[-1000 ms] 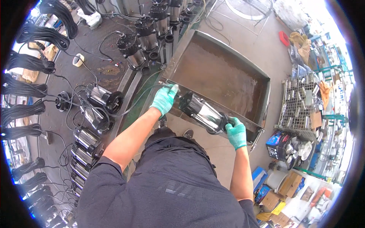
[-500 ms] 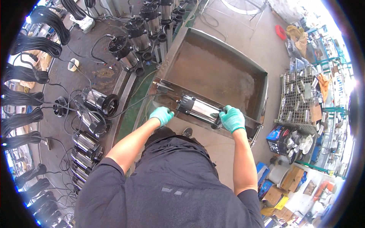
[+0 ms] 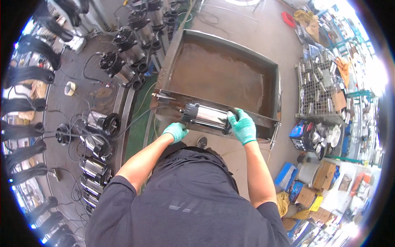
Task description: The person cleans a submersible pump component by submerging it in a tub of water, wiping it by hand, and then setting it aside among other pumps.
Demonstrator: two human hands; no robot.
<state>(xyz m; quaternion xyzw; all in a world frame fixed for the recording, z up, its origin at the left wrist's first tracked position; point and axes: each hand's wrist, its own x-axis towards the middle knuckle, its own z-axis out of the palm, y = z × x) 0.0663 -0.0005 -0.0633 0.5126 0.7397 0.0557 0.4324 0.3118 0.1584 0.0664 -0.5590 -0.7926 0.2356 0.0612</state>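
Silver pump [image 3: 207, 115] has right fingers [image 3: 239, 115] gripping one end, left fingers [image 3: 183, 131] near the other, closure unclear.

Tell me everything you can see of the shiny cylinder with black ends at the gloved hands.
The shiny cylinder looks like polished metal, with a ribbed black end piece on the left and another black part on the right. It lies on its side along the near edge of the metal tray, right end slightly nearer the person. A dark cable runs leftward from its left end. The right hand touches its right end; whether the nearby left hand touches it is unclear.
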